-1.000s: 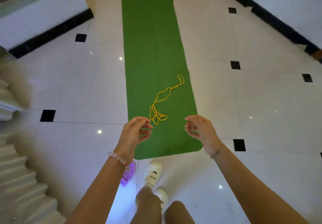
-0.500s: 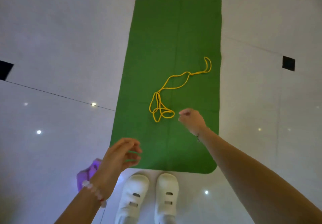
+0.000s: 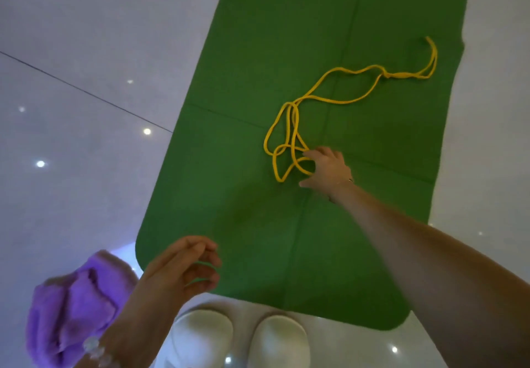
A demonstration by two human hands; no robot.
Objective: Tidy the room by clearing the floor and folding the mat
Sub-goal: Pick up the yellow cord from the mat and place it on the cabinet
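Where the green mat lies flat and unfolded on the white tiled floor, a yellow rope rests on top of it. The rope's bunched loops lie near the mat's middle crease, and its knotted tail runs off toward the mat's right edge.

The right hand is stretched out over the mat and is down on the loops. Its thumb and forefinger are spread wide apart, and the nearest loop touches the hand between them. No closed grip on the rope shows.

The left hand hangs above the mat's near left corner, fingers loosely curled, holding nothing. A beaded bracelet sits on that wrist.

A crumpled purple cloth lies on the floor just beside the mat's near left corner, partly behind the left forearm. A pair of white shoes stands on the floor at the mat's near short edge, toes at or just under it.
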